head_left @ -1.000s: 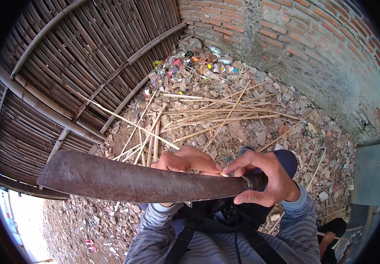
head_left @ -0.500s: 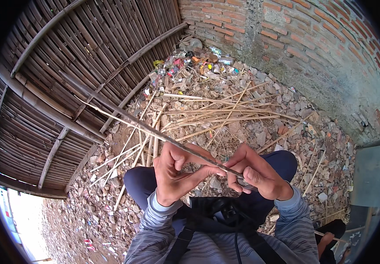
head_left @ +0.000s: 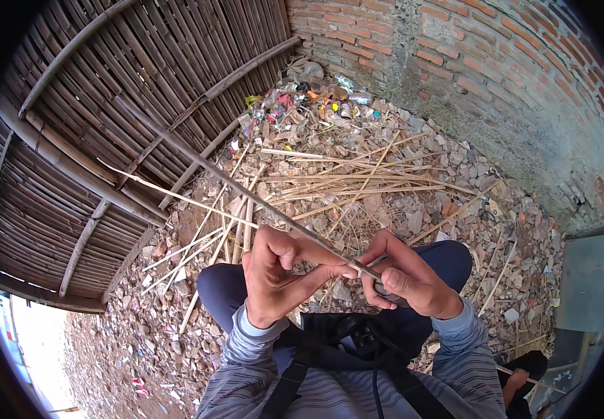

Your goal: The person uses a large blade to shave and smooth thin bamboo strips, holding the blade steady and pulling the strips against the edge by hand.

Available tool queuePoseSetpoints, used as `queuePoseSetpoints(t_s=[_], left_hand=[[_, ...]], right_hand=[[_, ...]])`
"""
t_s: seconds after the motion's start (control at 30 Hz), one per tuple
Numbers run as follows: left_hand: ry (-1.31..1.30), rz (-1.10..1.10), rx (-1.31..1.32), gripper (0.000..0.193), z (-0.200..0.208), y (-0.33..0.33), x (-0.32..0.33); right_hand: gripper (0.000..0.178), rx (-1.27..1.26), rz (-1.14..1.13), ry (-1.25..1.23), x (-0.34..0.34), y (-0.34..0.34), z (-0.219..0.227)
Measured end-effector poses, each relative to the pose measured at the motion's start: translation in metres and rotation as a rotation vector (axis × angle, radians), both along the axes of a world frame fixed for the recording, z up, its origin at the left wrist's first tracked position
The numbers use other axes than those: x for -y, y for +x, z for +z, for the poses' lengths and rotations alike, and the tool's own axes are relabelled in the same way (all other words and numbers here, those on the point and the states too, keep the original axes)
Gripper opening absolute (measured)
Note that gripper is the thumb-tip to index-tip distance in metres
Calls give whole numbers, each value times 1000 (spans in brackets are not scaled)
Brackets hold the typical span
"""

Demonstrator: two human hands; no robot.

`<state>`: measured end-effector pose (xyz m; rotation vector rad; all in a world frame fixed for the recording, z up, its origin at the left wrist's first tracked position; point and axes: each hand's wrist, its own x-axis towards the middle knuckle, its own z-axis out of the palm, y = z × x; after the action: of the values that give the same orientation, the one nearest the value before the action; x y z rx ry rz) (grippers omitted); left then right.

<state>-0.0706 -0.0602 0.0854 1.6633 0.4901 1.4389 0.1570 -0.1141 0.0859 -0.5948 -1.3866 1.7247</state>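
A long dark bamboo strip (head_left: 260, 204) slants from the upper left down to my right hand (head_left: 413, 283), whose curled fingers and thumb grip its near end. Beneath those fingers a small grey thing (head_left: 390, 288) shows partly; its kind is hidden. My left hand (head_left: 277, 276) is closed, thumb and forefinger meeting against the dark strip close to the right hand. From behind the left hand a thinner pale bamboo strip (head_left: 183, 194) reaches out to the upper left, apart from the dark one at its far end. Where the two strips meet is covered by my fingers.
Loose pale bamboo strips (head_left: 358, 183) lie on the rubble ground beyond my knees. A bamboo-slat wall (head_left: 141, 63) rises at left, a brick wall (head_left: 455, 49) at back right. Litter (head_left: 302, 98) fills the far corner. Another person's hand (head_left: 518, 379) shows at lower right.
The far ends of the two strips have spread apart: the pale one has shifted left, the dark one up and right. Both hands have stayed nearly in place.
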Motion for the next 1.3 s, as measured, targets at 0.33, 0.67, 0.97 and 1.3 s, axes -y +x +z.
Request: queuePoseSetpoints(t_s=[0.33, 0.67, 0.97, 1.3], left_hand=[[-56, 22, -55, 64, -7, -4, -7], [-71, -30, 34, 63, -5, -1, -8], [-36, -27, 69, 60, -8, 2, -11], [80, -30, 90, 54, -11, 4, -17]], right_hand=[[37, -89, -60, 88, 0, -10, -12], [37, -202, -139, 63, 3, -21, -15], [39, -132, -270, 137, 9, -30, -19], [35, -239, -224, 38, 4, -31, -12]])
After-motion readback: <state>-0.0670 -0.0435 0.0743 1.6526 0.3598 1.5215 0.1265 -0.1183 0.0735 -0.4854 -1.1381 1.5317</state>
